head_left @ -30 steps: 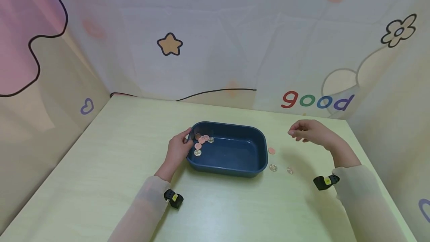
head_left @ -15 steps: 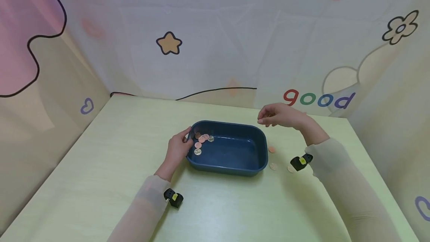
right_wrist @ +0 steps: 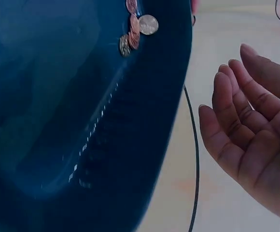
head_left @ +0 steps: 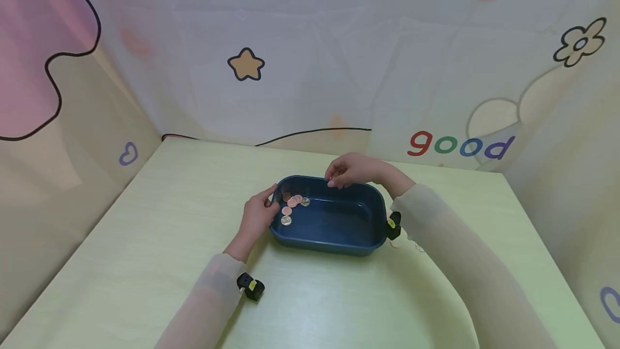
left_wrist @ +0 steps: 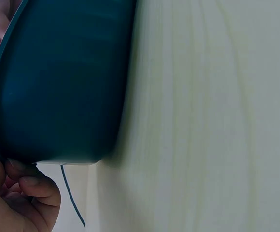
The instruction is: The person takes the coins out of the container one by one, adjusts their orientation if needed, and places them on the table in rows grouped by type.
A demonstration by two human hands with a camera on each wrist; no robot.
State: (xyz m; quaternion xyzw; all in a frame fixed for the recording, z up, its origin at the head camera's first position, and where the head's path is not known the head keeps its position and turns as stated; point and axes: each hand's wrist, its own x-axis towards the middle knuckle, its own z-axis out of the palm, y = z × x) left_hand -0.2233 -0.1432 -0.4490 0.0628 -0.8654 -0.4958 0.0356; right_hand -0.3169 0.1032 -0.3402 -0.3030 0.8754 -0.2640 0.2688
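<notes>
A dark blue rectangular plastic tray stands mid-table. My left hand grips its left end, thumb over the rim and fingers outside; the left wrist view shows the curled fingers against the end wall. Several copper and silver coins lie inside at the left, some overlapping. My right hand hovers over the tray's far rim, thumb and forefinger close together with a small reddish spot between them. In the right wrist view its fingers curve loosely; I cannot tell whether they hold a coin.
A silver coin and part of another coin show on the table right of the tray, beside my right sleeve. Printed cloth walls close off the back and both sides of the pale table.
My right hand has moved left from beyond the tray's right end to above its far rim. Its sleeve now covers part of the loose coins. My left hand and the tray have stayed put.
</notes>
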